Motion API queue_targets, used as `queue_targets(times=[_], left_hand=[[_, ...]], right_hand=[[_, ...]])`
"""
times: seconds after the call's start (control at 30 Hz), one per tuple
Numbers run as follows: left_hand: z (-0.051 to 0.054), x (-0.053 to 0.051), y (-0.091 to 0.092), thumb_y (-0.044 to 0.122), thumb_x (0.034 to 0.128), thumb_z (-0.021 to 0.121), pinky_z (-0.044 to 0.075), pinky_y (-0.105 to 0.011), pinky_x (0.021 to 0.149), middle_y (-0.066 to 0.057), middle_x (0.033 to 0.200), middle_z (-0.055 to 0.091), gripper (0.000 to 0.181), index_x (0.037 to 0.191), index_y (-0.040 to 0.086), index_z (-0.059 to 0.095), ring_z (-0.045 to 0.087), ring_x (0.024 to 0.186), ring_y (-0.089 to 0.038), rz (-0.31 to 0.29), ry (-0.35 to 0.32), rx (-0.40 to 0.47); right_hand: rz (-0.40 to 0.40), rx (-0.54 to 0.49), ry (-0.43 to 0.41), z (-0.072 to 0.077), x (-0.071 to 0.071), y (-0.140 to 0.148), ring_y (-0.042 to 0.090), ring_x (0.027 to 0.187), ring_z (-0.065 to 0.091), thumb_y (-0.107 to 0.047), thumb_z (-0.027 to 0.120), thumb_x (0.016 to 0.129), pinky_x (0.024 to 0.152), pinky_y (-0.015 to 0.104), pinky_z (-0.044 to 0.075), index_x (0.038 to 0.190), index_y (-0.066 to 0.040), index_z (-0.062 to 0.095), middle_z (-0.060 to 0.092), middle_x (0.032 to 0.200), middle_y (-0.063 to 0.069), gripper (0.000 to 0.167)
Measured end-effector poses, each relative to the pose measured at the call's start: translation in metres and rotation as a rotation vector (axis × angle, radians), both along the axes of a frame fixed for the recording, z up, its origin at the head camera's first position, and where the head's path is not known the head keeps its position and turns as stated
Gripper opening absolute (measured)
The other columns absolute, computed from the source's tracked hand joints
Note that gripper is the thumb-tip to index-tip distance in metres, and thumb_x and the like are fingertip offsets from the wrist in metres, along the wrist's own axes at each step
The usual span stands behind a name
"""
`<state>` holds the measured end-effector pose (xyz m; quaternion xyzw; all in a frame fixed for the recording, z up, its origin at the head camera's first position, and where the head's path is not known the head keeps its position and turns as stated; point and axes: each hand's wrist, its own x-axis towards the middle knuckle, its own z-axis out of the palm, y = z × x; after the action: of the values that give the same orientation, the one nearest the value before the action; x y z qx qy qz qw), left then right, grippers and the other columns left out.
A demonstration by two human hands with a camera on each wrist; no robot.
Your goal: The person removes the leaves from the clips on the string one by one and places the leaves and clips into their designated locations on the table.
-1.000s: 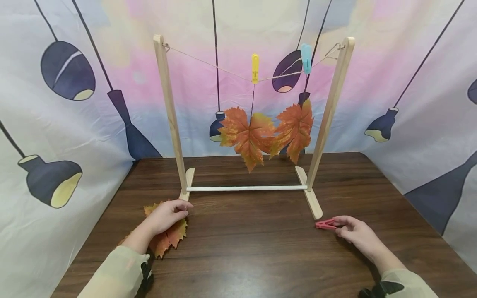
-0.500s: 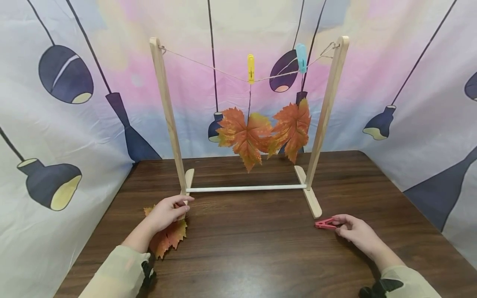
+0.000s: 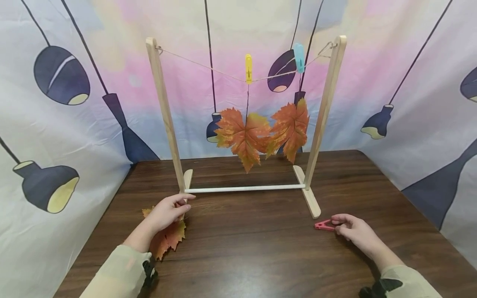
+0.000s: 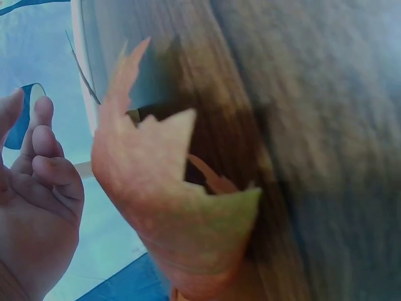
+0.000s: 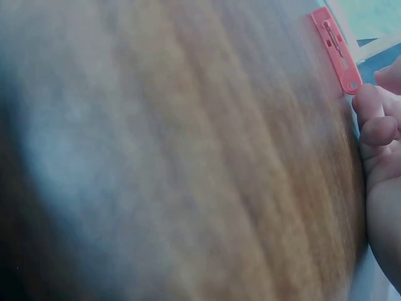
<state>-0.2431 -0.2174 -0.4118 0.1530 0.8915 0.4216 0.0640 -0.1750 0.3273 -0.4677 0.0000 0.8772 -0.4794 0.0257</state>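
In the head view my left hand [image 3: 165, 212] is held over an orange and yellow maple leaf [image 3: 172, 240] on the table, thumb and index finger apart. The left wrist view shows this leaf [image 4: 169, 207] curling up beside the hand, with a gap between them. My right hand [image 3: 354, 232] pinches the handle end of a red clothespin [image 3: 323, 225] near the rack's right foot. Two more maple leaves hang from the string: one [image 3: 246, 136] under a yellow clothespin [image 3: 248, 68], the other [image 3: 291, 130] under a blue clothespin [image 3: 299, 58].
A wooden rack stands on the dark brown table [image 3: 246, 256], with a left post [image 3: 165, 116], a right post [image 3: 323, 116] and a white crossbar [image 3: 242, 189]. A sagging string [image 3: 201, 64] joins the post tops. Behind hangs a lamp-patterned cloth [image 3: 186, 20].
The head view has shifted slightly, so the rack sits a little further left. My left hand has edged forward over the leaf. The right hand and the red clothespin have barely moved.
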Motion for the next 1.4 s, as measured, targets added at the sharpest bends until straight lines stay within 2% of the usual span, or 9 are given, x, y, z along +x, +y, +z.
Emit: queue_targets(times=[0.17, 0.3, 0.43, 0.5, 0.57, 0.67, 0.9, 1.07, 1.4], left_hand=[[0.005, -0.003, 0.003, 0.016, 0.0953, 0.055, 0.037, -0.032, 0.044, -0.016, 0.07, 0.051, 0.035, 0.13, 0.01, 0.055, 0.044, 0.05, -0.019, 0.007, -0.034, 0.013], [0.01, -0.005, 0.004, 0.018, 0.0953, 0.056, 0.038, -0.034, 0.042, -0.015, 0.078, 0.052, 0.035, 0.13, 0.013, 0.055, 0.041, 0.046, -0.019, 0.008, -0.042, 0.008], [0.015, -0.009, 0.005, 0.02, 0.0949, 0.057, 0.042, -0.035, 0.049, -0.012, 0.09, 0.056, 0.034, 0.129, 0.014, 0.057, 0.05, 0.056, -0.024, -0.008, 0.023, -0.038], [0.019, -0.011, 0.006, 0.019, 0.0949, 0.057, 0.044, -0.034, 0.053, -0.01, 0.096, 0.058, 0.034, 0.128, 0.013, 0.057, 0.053, 0.067, -0.025, -0.01, 0.068, -0.055], [0.023, -0.013, 0.007, 0.018, 0.0948, 0.057, 0.044, -0.034, 0.056, -0.01, 0.101, 0.058, 0.035, 0.129, 0.012, 0.057, 0.053, 0.076, -0.025, -0.002, 0.097, -0.054], [0.03, -0.016, 0.009, 0.019, 0.0948, 0.057, 0.044, -0.035, 0.058, -0.01, 0.105, 0.058, 0.036, 0.131, 0.015, 0.055, 0.052, 0.079, -0.025, 0.013, 0.114, -0.047], [0.038, -0.017, 0.016, 0.021, 0.0943, 0.058, 0.045, -0.036, 0.06, -0.01, 0.104, 0.058, 0.041, 0.134, 0.018, 0.052, 0.051, 0.073, -0.023, 0.001, 0.104, -0.048], [0.045, -0.02, 0.02, 0.024, 0.0946, 0.058, 0.045, -0.036, 0.059, -0.01, 0.102, 0.056, 0.042, 0.136, 0.019, 0.05, 0.049, 0.068, -0.026, -0.017, 0.076, -0.008], [0.062, -0.025, 0.028, 0.027, 0.095, 0.057, 0.045, -0.037, 0.062, -0.011, 0.108, 0.054, 0.045, 0.139, 0.023, 0.045, 0.047, 0.069, -0.024, -0.012, 0.079, 0.016]], right_hand=[[-0.002, -0.055, 0.012, 0.0, -0.001, 0.001, 0.013, 0.07, 0.056, -0.001, 0.056, 0.084, 0.053, 0.027, 0.044, 0.121, 0.01, 0.052, 0.06, 0.112, 0.02, 0.039], [0.021, -0.086, 0.028, 0.003, -0.003, 0.001, 0.014, 0.075, 0.058, 0.002, 0.054, 0.083, 0.054, 0.026, 0.043, 0.121, 0.013, 0.05, 0.059, 0.111, 0.022, 0.039], [0.037, -0.075, 0.023, 0.007, -0.006, 0.003, 0.015, 0.077, 0.059, 0.003, 0.053, 0.084, 0.056, 0.027, 0.044, 0.122, 0.013, 0.049, 0.059, 0.11, 0.022, 0.039], [0.039, -0.067, 0.038, 0.009, -0.007, 0.003, 0.015, 0.078, 0.059, 0.002, 0.053, 0.085, 0.057, 0.027, 0.045, 0.122, 0.012, 0.049, 0.059, 0.111, 0.023, 0.039], [0.038, -0.054, 0.067, 0.012, -0.008, 0.004, 0.015, 0.08, 0.06, 0.002, 0.052, 0.086, 0.058, 0.028, 0.045, 0.123, 0.01, 0.05, 0.058, 0.114, 0.024, 0.038], [0.037, -0.031, 0.105, 0.018, -0.009, 0.004, 0.016, 0.083, 0.06, 0.0, 0.052, 0.088, 0.059, 0.028, 0.046, 0.123, 0.008, 0.05, 0.057, 0.116, 0.025, 0.036], [0.06, -0.025, 0.113, 0.032, -0.013, 0.003, 0.015, 0.083, 0.06, -0.003, 0.054, 0.09, 0.061, 0.029, 0.046, 0.125, 0.007, 0.05, 0.056, 0.118, 0.026, 0.037], [0.052, 0.003, 0.119, 0.044, -0.017, 0.002, 0.014, 0.084, 0.059, -0.007, 0.054, 0.091, 0.064, 0.03, 0.047, 0.126, 0.006, 0.05, 0.056, 0.119, 0.025, 0.037], [0.071, -0.031, 0.171, 0.067, -0.023, -0.007, 0.024, 0.089, 0.061, -0.009, 0.053, 0.094, 0.066, 0.033, 0.049, 0.125, 0.007, 0.05, 0.053, 0.122, 0.029, 0.035]])
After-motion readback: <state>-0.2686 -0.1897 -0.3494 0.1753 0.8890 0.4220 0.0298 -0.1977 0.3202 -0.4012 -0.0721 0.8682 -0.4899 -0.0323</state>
